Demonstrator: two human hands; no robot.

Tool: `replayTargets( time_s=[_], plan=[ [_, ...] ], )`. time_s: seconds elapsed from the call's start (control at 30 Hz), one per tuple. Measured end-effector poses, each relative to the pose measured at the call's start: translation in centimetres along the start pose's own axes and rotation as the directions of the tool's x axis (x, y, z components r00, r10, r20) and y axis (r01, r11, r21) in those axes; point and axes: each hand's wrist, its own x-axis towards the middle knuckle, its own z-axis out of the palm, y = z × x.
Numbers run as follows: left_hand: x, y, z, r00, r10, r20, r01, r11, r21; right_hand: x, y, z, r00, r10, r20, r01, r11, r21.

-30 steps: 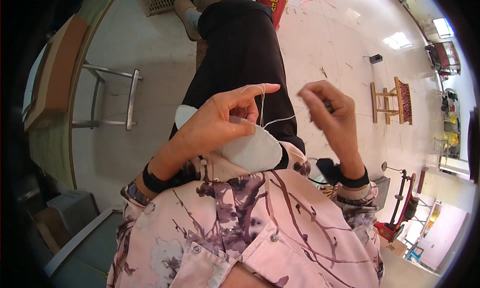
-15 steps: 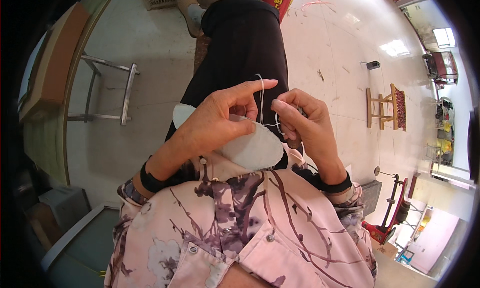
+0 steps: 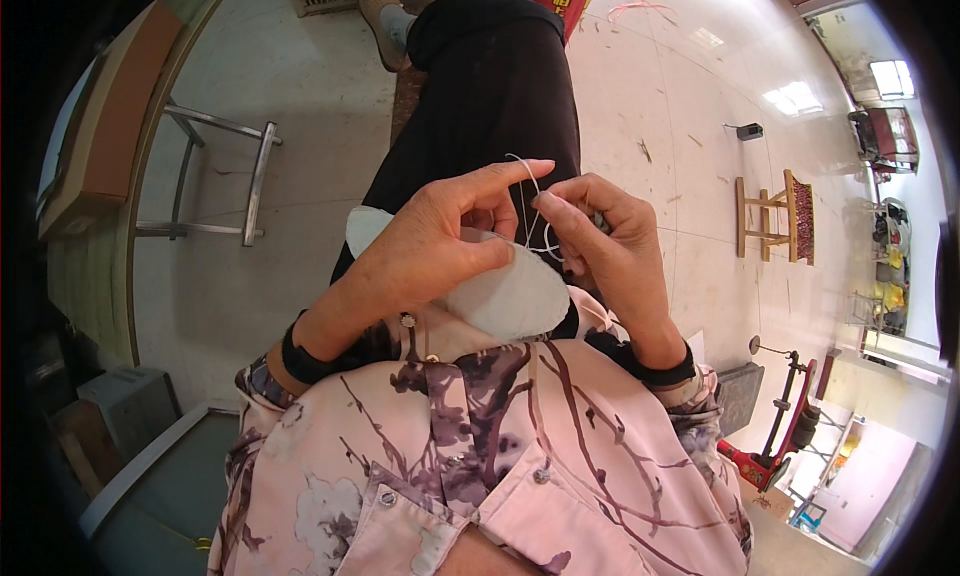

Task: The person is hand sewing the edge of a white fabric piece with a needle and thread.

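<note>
A white insole (image 3: 512,298) with a stitched edge lies over my lap, its far end showing past my left wrist. My left hand (image 3: 420,238) grips it between thumb and curled fingers, while the index finger points out to the right. White thread (image 3: 534,176) rises from the insole's edge and passes by that fingertip in a loop. Close beside, my right hand (image 3: 618,241) pinches the thread between thumb and forefinger. Its other fingers curl inward, and what they may hold is mostly hidden. A further loop of thread hangs below the right fingertips.
To the left stand a table with a cardboard box (image 3: 125,111) and a metal-legged stool (image 3: 262,181). A small wooden stool (image 3: 765,221) and a red hand-cranked machine (image 3: 755,466) are on the right. A red bag (image 3: 563,4) stands beyond my knee.
My right hand has shifted slightly left and up toward the left index fingertip. The thread loop now bends over to the right hand's pinch. My left hand stays on the insole.
</note>
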Motion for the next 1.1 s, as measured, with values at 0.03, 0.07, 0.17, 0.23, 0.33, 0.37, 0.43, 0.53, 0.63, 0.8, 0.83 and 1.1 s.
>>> replayTargets(
  time_s=[0.03,0.07,0.17,0.23,0.33,0.37,0.43,0.53,0.63,0.8,0.83,1.1],
  plan=[
    [0.0,-0.1,0.0,1.0,0.001,0.0,-0.001,1.0,-0.001,-0.1,0.1,-0.1,1.0,0.0,-0.001,0.0,1.0,-0.002],
    [0.1,-0.3,0.0,1.0,0.015,0.006,-0.015,1.0,-0.011,-0.1,0.4,-0.3,1.0,0.019,0.003,-0.019,0.999,0.036],
    [0.1,-0.1,0.0,1.0,0.017,0.001,-0.017,1.0,-0.007,-0.1,0.8,-0.5,0.999,0.035,0.007,-0.036,0.997,0.073],
    [0.2,-0.2,0.0,1.0,0.007,-0.009,-0.007,1.0,0.007,-0.1,0.9,-0.6,0.999,0.032,0.007,-0.033,0.997,0.072],
    [0.2,-0.5,0.0,0.999,0.04,-0.002,-0.04,0.999,-0.023,0.0,0.9,-0.5,0.999,0.044,0.005,-0.045,0.993,0.112],
    [0.2,-0.3,-0.1,1.0,0.009,0.02,-0.009,1.0,-0.002,0.1,0.8,-0.5,0.997,0.052,-0.064,-0.045,0.993,0.109],
    [0.1,-0.3,-0.3,0.999,-0.023,0.038,0.022,1.0,0.02,0.3,0.1,-0.9,0.982,0.061,-0.177,-0.049,0.996,0.071],
    [0.0,-0.5,-0.5,1.0,-0.02,-0.003,0.02,1.0,-0.021,2.4,2.7,-4.1,0.859,-0.438,-0.265,0.288,0.841,-0.458],
    [0.1,-1.0,-0.8,1.0,-0.008,0.023,0.011,0.992,-0.125,4.0,3.8,-8.6,0.726,-0.685,0.071,0.413,0.351,-0.84],
    [0.3,-0.3,-1.2,0.975,-0.051,0.216,0.093,0.978,-0.188,7.3,7.5,-17.2,0.621,-0.715,0.322,0.31,-0.153,-0.938],
    [0.3,-0.3,-1.3,0.976,-0.051,0.21,0.091,0.978,-0.188,7.4,7.5,-18.1,0.674,-0.673,0.305,0.276,-0.153,-0.949],
    [0.9,-0.4,-0.5,0.967,-0.076,0.245,0.101,0.991,-0.091,7.8,10.2,-18.8,0.805,-0.591,-0.044,0.134,0.254,-0.958]
  ],
)
